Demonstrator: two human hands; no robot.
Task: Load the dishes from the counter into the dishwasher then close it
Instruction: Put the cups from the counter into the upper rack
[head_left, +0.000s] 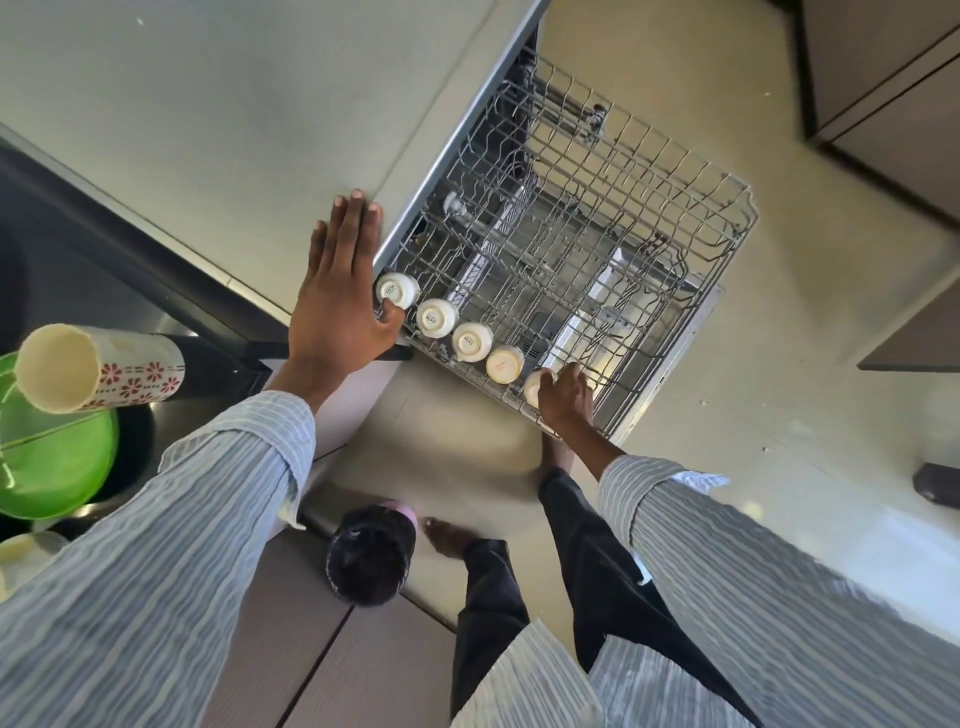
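Five white cups (437, 317) sit upside down in a row along the near edge of the pulled-out dishwasher rack (597, 234). Right hand (566, 397) fingers curl round the endmost cup (534, 388); left hand (340, 291) lies flat with straight fingers on the surface (208, 130) edge

The rack (649, 208) lies open toward twelve and three o'clock (bare wire tines only); cups (436, 317) crowd its nine-to-six edge.

Your left hand (340, 291) lies flat, fingers straight and together, thumb hooked down over an edge. Your right hand (563, 397) reaches forward and down, fingers curled, both arms extended in striped sleeves.
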